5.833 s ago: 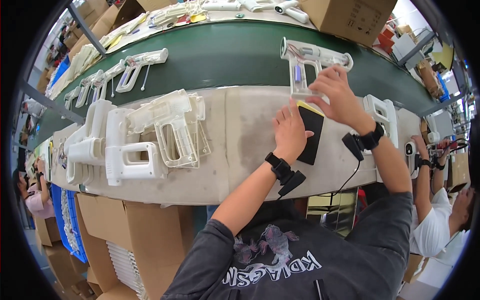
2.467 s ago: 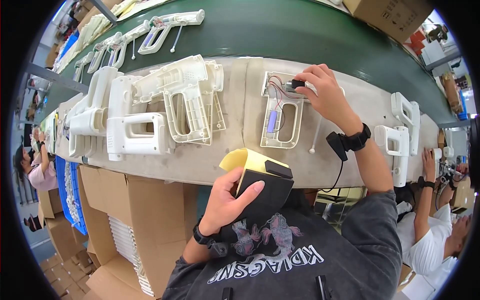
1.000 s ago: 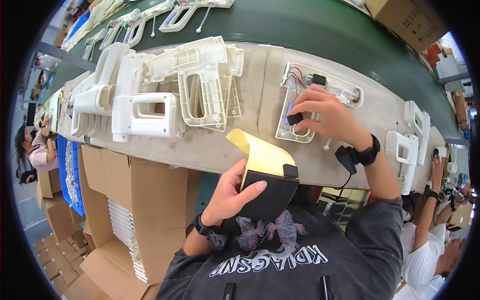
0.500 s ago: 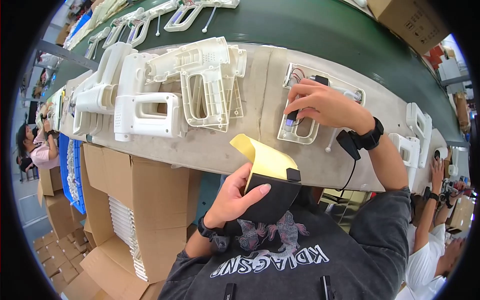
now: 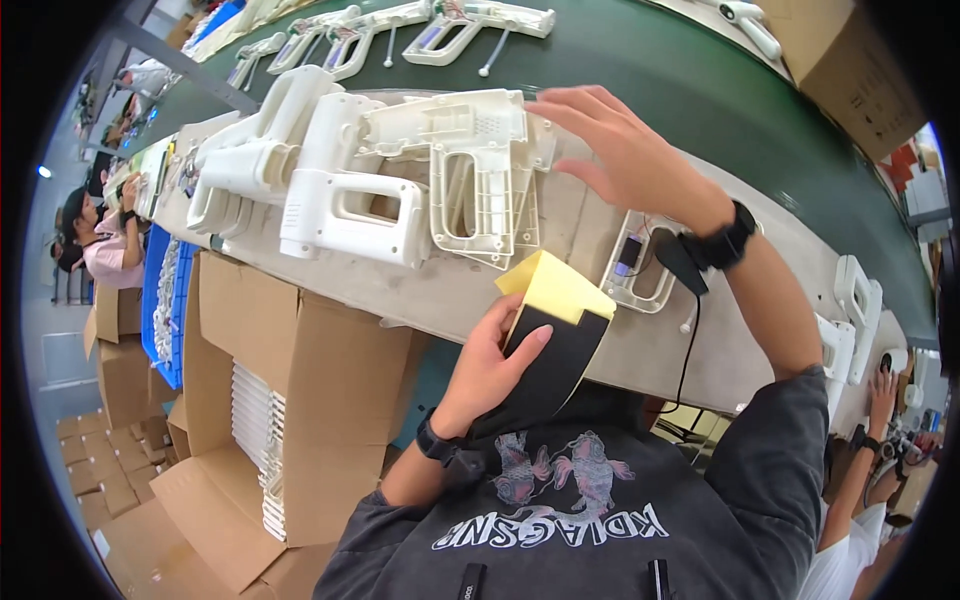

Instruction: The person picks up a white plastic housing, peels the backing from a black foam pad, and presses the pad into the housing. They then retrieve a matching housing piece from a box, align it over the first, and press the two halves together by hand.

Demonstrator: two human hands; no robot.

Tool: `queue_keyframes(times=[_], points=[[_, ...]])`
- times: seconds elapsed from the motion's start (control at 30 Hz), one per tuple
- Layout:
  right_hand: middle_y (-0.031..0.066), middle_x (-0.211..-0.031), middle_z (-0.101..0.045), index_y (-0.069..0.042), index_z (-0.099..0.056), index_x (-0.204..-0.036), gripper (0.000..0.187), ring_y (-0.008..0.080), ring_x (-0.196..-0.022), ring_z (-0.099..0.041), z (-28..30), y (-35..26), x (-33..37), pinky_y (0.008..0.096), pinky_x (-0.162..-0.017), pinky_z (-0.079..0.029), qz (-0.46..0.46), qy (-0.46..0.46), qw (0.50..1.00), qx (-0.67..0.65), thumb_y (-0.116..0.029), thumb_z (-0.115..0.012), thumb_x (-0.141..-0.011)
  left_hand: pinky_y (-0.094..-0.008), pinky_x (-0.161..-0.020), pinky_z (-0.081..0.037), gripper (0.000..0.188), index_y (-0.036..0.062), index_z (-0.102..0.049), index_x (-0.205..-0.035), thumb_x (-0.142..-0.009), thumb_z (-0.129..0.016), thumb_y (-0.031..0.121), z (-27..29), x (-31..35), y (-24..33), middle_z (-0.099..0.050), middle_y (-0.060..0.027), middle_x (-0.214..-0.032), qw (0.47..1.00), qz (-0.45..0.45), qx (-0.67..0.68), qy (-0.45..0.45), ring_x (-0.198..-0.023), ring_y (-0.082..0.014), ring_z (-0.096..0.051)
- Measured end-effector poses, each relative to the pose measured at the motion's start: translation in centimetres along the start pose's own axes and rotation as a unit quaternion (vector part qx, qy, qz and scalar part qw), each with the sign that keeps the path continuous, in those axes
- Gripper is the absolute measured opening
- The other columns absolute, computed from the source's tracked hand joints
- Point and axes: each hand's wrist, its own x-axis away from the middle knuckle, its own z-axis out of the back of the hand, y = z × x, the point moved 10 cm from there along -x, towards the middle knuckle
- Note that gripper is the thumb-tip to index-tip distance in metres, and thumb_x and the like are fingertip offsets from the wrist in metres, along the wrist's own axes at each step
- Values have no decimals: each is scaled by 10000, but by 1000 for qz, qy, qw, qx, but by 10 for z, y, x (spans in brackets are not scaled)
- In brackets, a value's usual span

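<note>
My left hand [image 5: 485, 370] is closed round a black foam sheet [image 5: 553, 372] with yellow backing paper [image 5: 555, 288] curling up from its top, held over the bench's near edge. Raised and empty, my right hand [image 5: 640, 155] has its fingers spread, their tips beside the stacked open white shell halves [image 5: 485, 125]. Below my right wrist lies another white gun-shaped shell half [image 5: 655, 295]. Inside it sits a black and purple block [image 5: 629, 255], and the wrist and a small black wrist-worn unit partly cover the shell.
White closed housings [image 5: 345, 215] stand left on the grey bench [image 5: 760, 350]. Beyond runs a green conveyor [image 5: 640, 60] carrying several part-filled shells [image 5: 445, 30]. An open carton [image 5: 340, 400] and a blue crate [image 5: 165, 310] stand lower left. Co-workers are at both sides.
My right hand has left the part-filled shell and moved left and up to the stacked shell halves, its fingers opening out. The black sheet has turned more upright in my left hand.
</note>
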Motion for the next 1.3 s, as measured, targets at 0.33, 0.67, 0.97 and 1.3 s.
queue_keyframes(times=[0.33,0.67,0.97,1.3], points=[[191,-1443,-523,-110,-390,-1518,752,375,-1319,-501,-33,20,-51,435,-1131,-389,-44,-70,992,-94,-94,-728,-847,-454,-970,-452,512,14,-523,-1364,-913,-717,161,-21,-4,47,-566,-194,-1237,863,-203,-443,134,-1135,-398,-528],[120,-1329,-617,-87,-552,-1361,631,320,-1185,-612,106,-37,-24,391,-1026,-477,-23,46,998,24,-30,-772,-772,-420,-1001,-425,489,22,-594,-1304,-863,-773,133,-5,50,111,-510,-170,-1370,832,-341,-406,162,-1206,-338,-498],[133,-1275,-625,-23,-555,-1307,640,356,-1123,-596,126,-108,9,403,-978,-499,3,18,999,42,-31,-791,-711,-440,-1070,-405,1199,38,-298,-1539,-609,-971,381,-33,8,183,-364,-166,-1530,892,-330,-295,92,-1355,-320,-446],[142,-1415,-556,-11,-454,-1450,807,354,-1234,-555,157,-102,43,404,-1016,-472,60,103,992,48,-180,-842,-763,-499,-1036,-473,977,-39,-291,-1525,-704,-747,229,-73,-7,174,-455,-271,-1455,953,-155,206,-158,-1344,-455,-484]])
